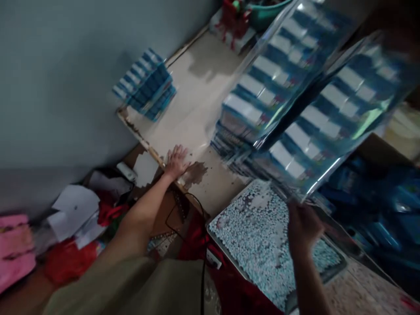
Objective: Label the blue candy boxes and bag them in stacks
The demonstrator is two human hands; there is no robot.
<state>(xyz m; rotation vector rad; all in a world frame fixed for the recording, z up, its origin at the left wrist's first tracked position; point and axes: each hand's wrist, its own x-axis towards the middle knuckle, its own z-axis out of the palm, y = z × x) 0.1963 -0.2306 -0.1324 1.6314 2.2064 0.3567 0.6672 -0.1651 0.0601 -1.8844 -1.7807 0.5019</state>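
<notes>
My left hand [177, 162] lies flat with fingers spread on the worn, light-coloured table top [183, 113], close to its chipped edge. My right hand [303, 225] is blurred. Its fingers are closed on the near corner of a clear plastic pack [315, 127] holding rows of blue-and-white boxes. That pack tops a stack of similar packs. Below the right hand is a shallow tray [249, 227] full of small pale blue and white pieces. Part of the tray is hidden by my right forearm.
Blue boxes [147, 85] are piled by the wall at the table's far left. A teal basin [269, 13] and a red item [232, 22] stand at the back. Papers [75, 208] and red cloth lie low at left. A dark cable [202, 245] hangs before me. Blue packaging [377, 205] fills the right.
</notes>
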